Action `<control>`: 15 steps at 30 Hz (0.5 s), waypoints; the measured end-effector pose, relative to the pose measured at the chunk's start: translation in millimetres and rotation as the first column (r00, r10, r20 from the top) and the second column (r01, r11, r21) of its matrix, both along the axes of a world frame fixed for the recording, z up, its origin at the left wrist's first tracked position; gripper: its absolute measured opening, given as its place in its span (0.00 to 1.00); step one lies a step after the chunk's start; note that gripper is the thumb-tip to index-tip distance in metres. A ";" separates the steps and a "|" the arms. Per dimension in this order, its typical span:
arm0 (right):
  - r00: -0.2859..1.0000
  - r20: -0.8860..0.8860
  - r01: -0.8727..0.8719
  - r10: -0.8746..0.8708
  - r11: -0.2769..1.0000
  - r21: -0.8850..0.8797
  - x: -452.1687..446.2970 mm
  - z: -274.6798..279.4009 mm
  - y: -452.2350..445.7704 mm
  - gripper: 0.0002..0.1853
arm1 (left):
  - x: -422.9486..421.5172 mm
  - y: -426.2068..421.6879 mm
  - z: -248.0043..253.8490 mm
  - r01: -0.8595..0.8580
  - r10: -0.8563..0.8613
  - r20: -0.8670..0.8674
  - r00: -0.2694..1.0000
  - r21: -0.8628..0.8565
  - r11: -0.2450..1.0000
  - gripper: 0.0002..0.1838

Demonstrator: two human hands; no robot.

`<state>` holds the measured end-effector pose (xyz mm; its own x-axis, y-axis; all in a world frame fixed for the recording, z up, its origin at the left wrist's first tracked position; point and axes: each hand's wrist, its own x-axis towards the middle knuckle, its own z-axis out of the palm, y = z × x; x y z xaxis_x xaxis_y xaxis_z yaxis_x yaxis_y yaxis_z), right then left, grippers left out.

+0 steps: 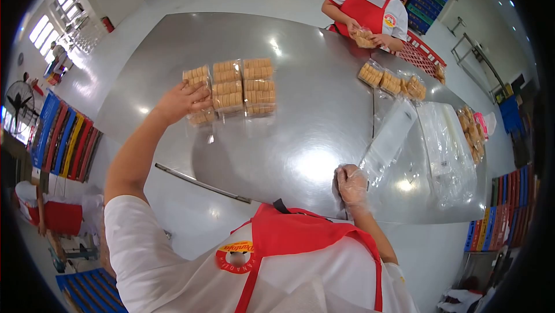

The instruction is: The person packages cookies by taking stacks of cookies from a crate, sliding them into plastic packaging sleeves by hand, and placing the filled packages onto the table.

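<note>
On the steel table (277, 157), several clear packs of round golden biscuits (227, 94) stand in close rows. My left hand (184, 102) lies over the left column of packs, its fingers stretched across them and partly covering one. Close to the table's front edge is my right hand (351, 186), in a clear plastic glove with the fingers curled in. Whatever it may hold is hidden. Just beyond it lies a stack of clear plastic bags (391, 136), its near end beside the glove.
Across the table a masked person (364, 9) in a red apron holds a bag of baked goods (363, 37). More biscuit packs (388, 81) sit nearby. Farther right are clear plastic sheets (442, 145) and bagged bread (471, 133). Stacked coloured crates (63, 136) stand on the floor at left.
</note>
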<state>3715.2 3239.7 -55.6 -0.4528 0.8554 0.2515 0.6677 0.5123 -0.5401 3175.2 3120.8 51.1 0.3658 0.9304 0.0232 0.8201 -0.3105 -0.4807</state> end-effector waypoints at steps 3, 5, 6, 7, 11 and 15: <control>1.000 0.011 -0.003 0.002 1.000 0.011 -1.8 5.7 -3.4 0.07 | -9.9 4.4 -20.7 -0.177 0.156 0.130 0.979 0.176 0.968 0.32; 0.999 0.022 0.033 -0.034 0.999 0.043 -2.5 5.8 -5.4 0.07 | -21.2 -3.8 -37.6 -0.455 0.300 0.492 0.817 0.231 0.860 0.33; 0.998 0.025 0.050 -0.051 0.997 0.058 -4.1 4.2 -6.8 0.07 | -25.7 -8.6 -51.1 -0.605 0.326 0.728 0.603 0.151 0.781 0.34; 0.998 0.016 0.051 -0.052 0.997 0.056 -4.8 1.4 -6.2 0.07 | -28.2 -13.3 -65.5 -0.718 0.306 0.893 0.329 0.025 0.696 0.35; 0.994 0.067 0.079 -0.082 0.995 0.055 -8.5 2.5 -6.5 0.08 | 7.1 -18.3 -104.2 -0.636 -0.034 0.918 -0.394 -0.246 0.731 0.45; 0.991 0.082 0.096 -0.101 0.993 0.066 -2.1 -3.9 -4.6 0.11 | 41.1 -4.0 -124.7 -0.655 -0.012 0.930 -0.368 -0.250 0.713 0.54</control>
